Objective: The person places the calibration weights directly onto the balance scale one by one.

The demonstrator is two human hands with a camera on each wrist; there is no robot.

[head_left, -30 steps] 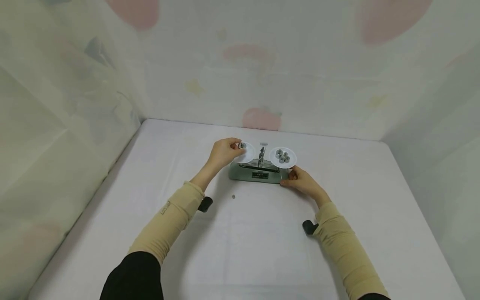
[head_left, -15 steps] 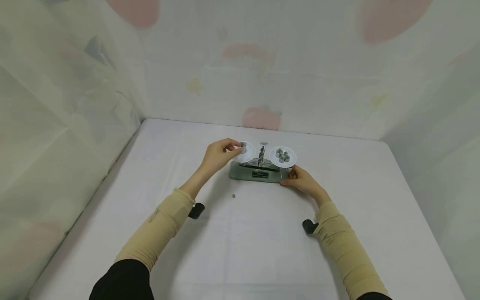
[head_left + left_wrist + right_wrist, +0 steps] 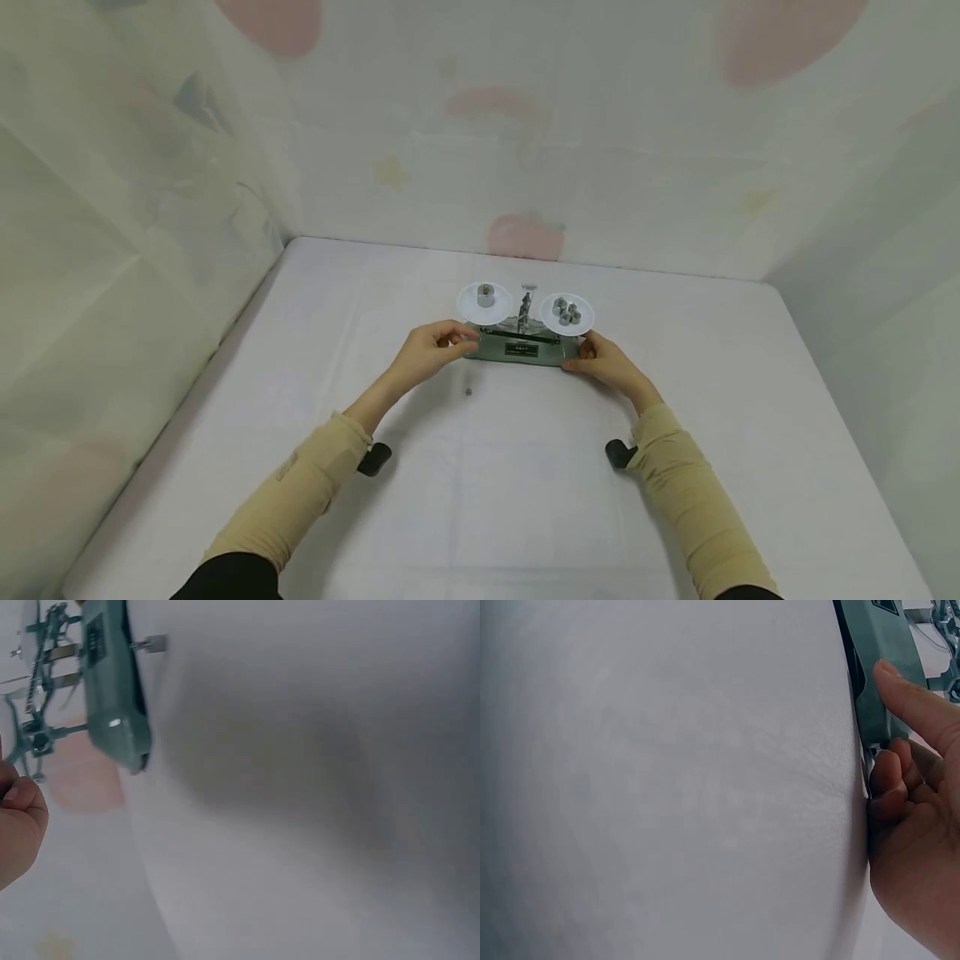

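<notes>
1. The left hand [image 3: 429, 348] has let go of the small metal weight [image 3: 485, 292] and drawn back toward the person. The weight now sits alone in the middle of the left pan [image 3: 484, 302] of the green balance scale [image 3: 522, 346], with nothing touching it.
2. That hand now sits beside the left end of the scale's base, fingers loosely curled and holding nothing; whether it touches the base I cannot tell.
3. The right hand [image 3: 606, 362] has not moved: it rests at the right end of the base, thumb laid on the top edge and fingers curled against the end, as the right wrist view shows.
4. The right pan [image 3: 566, 314] carries the same cluster of weights [image 3: 566, 312].
5. One more tiny weight [image 3: 468, 392] lies on the white table [image 3: 525, 500], in front of the scale, apart from both hands.
6. Judging by this, the placing on the left pan is finished and the scale is being steadied.
</notes>
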